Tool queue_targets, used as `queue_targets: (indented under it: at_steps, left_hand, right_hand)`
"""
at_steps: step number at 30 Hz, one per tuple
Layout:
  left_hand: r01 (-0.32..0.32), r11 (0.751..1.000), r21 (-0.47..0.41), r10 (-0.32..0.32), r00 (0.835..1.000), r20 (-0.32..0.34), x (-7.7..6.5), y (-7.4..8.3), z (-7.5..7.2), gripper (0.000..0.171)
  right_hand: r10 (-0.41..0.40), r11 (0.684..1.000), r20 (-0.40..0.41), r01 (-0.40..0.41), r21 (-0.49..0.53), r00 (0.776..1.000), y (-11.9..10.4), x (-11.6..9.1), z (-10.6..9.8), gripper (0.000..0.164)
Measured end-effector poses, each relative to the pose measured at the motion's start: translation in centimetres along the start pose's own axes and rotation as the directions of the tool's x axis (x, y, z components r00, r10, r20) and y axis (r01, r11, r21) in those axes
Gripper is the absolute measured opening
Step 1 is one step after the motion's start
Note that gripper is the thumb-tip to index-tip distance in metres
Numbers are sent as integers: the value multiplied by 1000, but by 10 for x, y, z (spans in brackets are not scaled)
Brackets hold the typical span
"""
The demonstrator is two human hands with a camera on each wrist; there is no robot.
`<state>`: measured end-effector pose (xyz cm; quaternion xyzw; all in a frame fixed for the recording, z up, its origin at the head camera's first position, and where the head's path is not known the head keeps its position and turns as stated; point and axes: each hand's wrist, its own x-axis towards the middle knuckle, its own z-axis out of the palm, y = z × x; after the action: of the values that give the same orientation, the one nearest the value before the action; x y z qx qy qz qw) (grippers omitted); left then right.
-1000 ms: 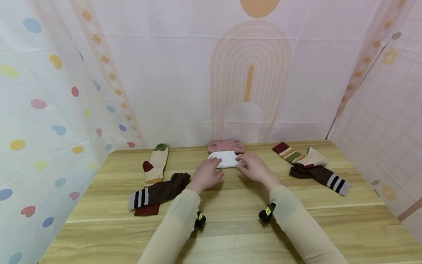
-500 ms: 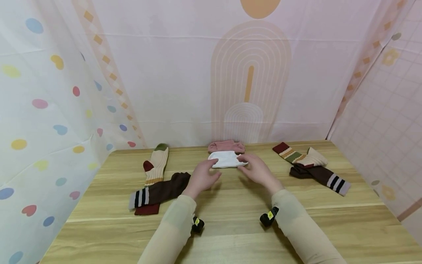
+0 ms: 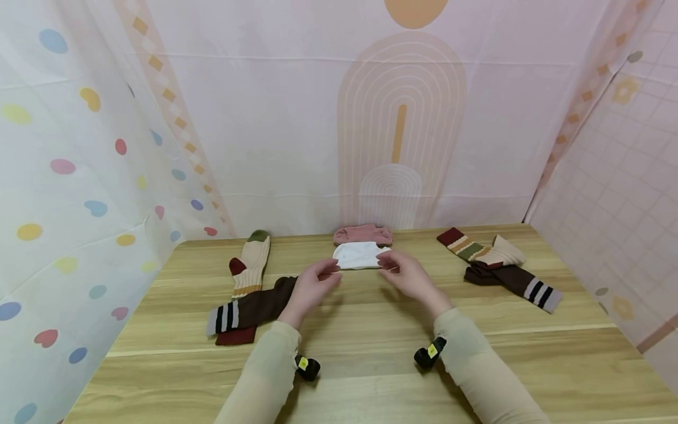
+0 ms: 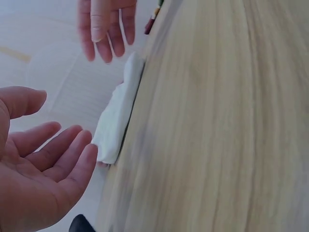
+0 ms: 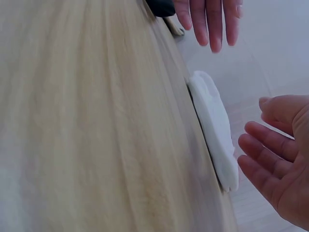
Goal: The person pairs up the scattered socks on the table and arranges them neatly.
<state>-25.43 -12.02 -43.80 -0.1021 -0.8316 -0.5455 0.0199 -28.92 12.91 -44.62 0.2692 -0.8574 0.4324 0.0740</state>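
A white ankle sock (image 3: 356,255) lies flat near the back of the wooden table, just in front of a pink sock (image 3: 362,234). My left hand (image 3: 311,287) hovers off the white sock's left end, fingers relaxed and thumb apart, holding nothing. At the right end, my right hand (image 3: 408,275) is close by, its fingertips overlapping the sock's edge in the head view. Both wrist views show the palms facing each other with loosely bent, bare fingers; the white sock (image 4: 118,113) lies between them in the left wrist view.
On the left, a brown striped sock (image 3: 265,305) lies across a cream sock (image 3: 254,262) with a dark red heel. To the right, another cream patterned sock (image 3: 477,252) rests against a second brown striped sock (image 3: 516,284). A printed curtain (image 3: 286,135) hangs behind the table.
My left hand has drawn back to the left and toward me, away from the white sock. My right hand has shifted only slightly, and the socks stay where they were.
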Motion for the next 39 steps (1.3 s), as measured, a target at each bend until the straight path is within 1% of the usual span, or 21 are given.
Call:
queue_targets:
  at_steps: [5, 6, 7, 11, 13, 14, 17, 23, 25, 29, 33, 39]
  left_hand:
    - [26, 999, -47, -26, 1000, -11, -5, -2, -9, 43]
    - [42, 997, -61, -42, 999, -9, -5, -2, -11, 43]
    - [51, 996, -70, -52, 999, -4, -9, 3, -15, 43]
    - [93, 988, -123, -93, 996, 4, -15, 1, -24, 45]
    - [100, 987, -129, -101, 995, -2, -17, 0, -30, 45]
    - [100, 986, -134, -102, 995, -9, -16, -6, -31, 45]
    - [102, 986, -130, -105, 994, -21, -17, -9, -40, 45]
    - [153, 977, -147, -160, 986, -39, -22, -13, -57, 47]
    - [153, 977, -148, -162, 986, -48, -26, -12, -63, 46]
    - [126, 982, -143, -136, 989, -64, -31, -12, -74, 46]
    - [106, 983, -148, -120, 989, -83, -35, -15, -87, 46]
    - [111, 977, -182, -133, 985, -109, -41, -22, -105, 48]
  right_hand:
    - [16, 998, 16, -17, 66, 1000, -4, -1, 6, 30]
    - [21, 996, 20, -22, 81, 1000, -5, -2, 7, 30]
    - [26, 995, 25, -28, 97, 999, -7, -2, 8, 31]
    - [43, 989, 42, -48, 139, 998, -9, -4, 14, 31]
    - [48, 987, 48, -54, 150, 998, -10, -4, 17, 31]
    - [50, 987, 53, -57, 153, 997, -11, -4, 17, 32]
    - [43, 986, 62, -52, 160, 997, -14, -4, 20, 31]
    - [43, 983, 89, -58, 173, 995, -24, -4, 26, 31]
    - [46, 983, 95, -62, 174, 994, -27, -3, 29, 31]
    - [37, 982, 98, -55, 180, 995, -31, 0, 35, 30]
    - [16, 982, 100, -35, 184, 995, -33, 3, 42, 29]
    - [20, 981, 108, -40, 190, 994, -40, 8, 50, 30]
